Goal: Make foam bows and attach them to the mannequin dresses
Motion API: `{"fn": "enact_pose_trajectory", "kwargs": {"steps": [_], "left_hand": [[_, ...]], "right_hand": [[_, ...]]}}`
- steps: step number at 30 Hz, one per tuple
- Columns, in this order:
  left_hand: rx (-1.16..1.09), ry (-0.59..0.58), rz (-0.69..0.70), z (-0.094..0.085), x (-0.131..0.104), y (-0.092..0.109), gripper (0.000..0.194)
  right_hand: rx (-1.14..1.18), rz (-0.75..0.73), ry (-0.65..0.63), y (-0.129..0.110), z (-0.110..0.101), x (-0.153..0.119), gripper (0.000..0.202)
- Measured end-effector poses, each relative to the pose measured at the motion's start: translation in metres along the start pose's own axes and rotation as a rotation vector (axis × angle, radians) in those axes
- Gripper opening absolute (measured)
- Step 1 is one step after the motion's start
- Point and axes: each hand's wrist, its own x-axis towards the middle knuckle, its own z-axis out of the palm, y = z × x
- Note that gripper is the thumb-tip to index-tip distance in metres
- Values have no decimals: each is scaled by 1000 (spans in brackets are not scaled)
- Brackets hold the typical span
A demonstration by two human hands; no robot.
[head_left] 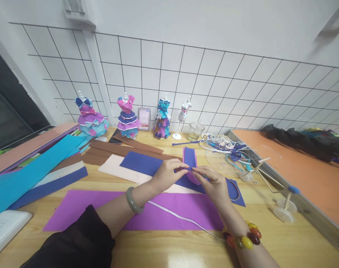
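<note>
Left hand (169, 173): thumb and forefinger pinched on the edge of a blue strip (190, 156) with pink borders, other fingers loosely curled. Right hand (214, 182): likewise pinching the strip just beside, fingers bent. Strip stands mid-table, its far end up, above a long blue sheet (143, 162). Far side, right of the bare mannequin (183, 113): clear cup (196, 131), pale yellowish contents low inside. Tangled ribbons (225, 146) right of it. Purple sheet (102, 212) near, under both forearms.
</note>
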Motion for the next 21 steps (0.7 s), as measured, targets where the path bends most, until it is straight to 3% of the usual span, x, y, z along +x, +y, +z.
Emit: {"fn": "enact_pose_trajectory", "kwargs": {"steps": [7,21], "left_hand": [[-20,42,22,2,0,-2,13],[-105,90,-84,3,-1,1,11]], "right_hand": [[19,38,34,2,1,-1,14],[286,465,62,-8,2,3,19]]}}
